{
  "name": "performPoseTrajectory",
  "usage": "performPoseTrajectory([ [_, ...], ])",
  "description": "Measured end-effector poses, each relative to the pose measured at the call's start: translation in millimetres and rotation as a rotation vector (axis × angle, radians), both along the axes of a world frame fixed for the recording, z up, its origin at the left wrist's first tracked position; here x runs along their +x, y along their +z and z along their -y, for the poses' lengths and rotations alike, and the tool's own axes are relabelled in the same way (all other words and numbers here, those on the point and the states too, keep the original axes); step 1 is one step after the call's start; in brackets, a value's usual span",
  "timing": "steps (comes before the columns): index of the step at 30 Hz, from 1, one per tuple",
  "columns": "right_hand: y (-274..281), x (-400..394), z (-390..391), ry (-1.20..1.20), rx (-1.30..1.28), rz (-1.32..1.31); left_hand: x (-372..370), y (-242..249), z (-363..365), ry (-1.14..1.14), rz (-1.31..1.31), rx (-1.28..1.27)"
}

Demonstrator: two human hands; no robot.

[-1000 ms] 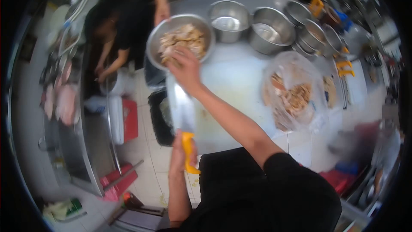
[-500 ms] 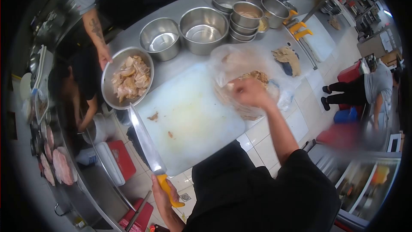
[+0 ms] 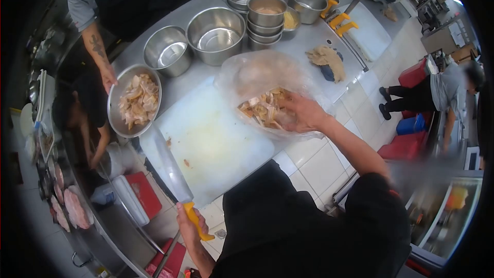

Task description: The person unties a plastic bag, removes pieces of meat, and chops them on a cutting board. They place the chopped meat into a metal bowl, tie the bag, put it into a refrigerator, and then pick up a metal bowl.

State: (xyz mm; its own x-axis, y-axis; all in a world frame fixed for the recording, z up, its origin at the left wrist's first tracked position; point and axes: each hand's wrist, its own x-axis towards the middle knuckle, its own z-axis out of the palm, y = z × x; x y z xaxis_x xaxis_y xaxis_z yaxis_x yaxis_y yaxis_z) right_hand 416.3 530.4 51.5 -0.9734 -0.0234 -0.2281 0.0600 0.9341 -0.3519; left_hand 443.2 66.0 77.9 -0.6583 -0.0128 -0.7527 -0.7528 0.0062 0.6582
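Note:
My left hand (image 3: pixel 188 226) is wrapped round the yellow handle of a large kitchen knife (image 3: pixel 169 167). Its blade points up and away over the left edge of the white cutting board (image 3: pixel 226 141). At the board's far right lies a clear plastic bag (image 3: pixel 267 69) with pieces of light meat (image 3: pixel 260 109) showing in its opening. My right hand (image 3: pixel 304 114) is at that opening, fingers spread over the meat, some fingertips hidden. A few small scraps lie on the board.
A co-worker's hand (image 3: pixel 107 77) holds a steel bowl (image 3: pixel 114 118) of meat pieces tilted by the board's left corner. Steel pots (image 3: pixel 216 33) and stacked bowls (image 3: pixel 265 18) line the far side. A tan cloth (image 3: pixel 328 62) lies on the right.
My right hand has gone from a closed, blurred shape over the bag to spread fingers at its opening, where more meat shows. The view has shifted; the knife stays in my left hand.

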Motion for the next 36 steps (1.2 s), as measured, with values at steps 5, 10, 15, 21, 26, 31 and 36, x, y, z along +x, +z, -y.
performPoseTrajectory([
  [5, -11.1, 5.3, 21.1, 0.107, 0.315, 0.03, -0.5, -1.7, -9.8, -0.008, 0.008, 0.005],
  [10, -30.5, 2.2, 26.2, -0.018, 0.287, -0.094, 1.7, -8.5, -10.9, -0.037, -0.037, -0.028],
  [15, -27.3, -12.4, 10.3, -0.166, 0.025, -0.01, 6.5, -13.4, -9.0, -0.027, -0.01, -0.035],
  [21, -33.1, -10.4, 14.2, -0.212, 0.322, -0.282, 15.1, -17.0, -1.1, 0.006, -0.033, -0.044],
  [26, -41.5, -12.5, -8.8, -0.218, 0.215, -0.258, 18.2, -18.9, 1.3, 0.017, -0.057, -0.048],
  [31, 11.1, -26.7, -22.6, -0.393, -0.107, -0.406, 19.1, -16.1, 4.0, 0.007, -0.06, -0.037],
  [36, 69.2, -29.8, -0.3, -0.68, -0.791, -0.166, 22.0, -20.0, 7.1, 0.024, -0.044, -0.039],
])
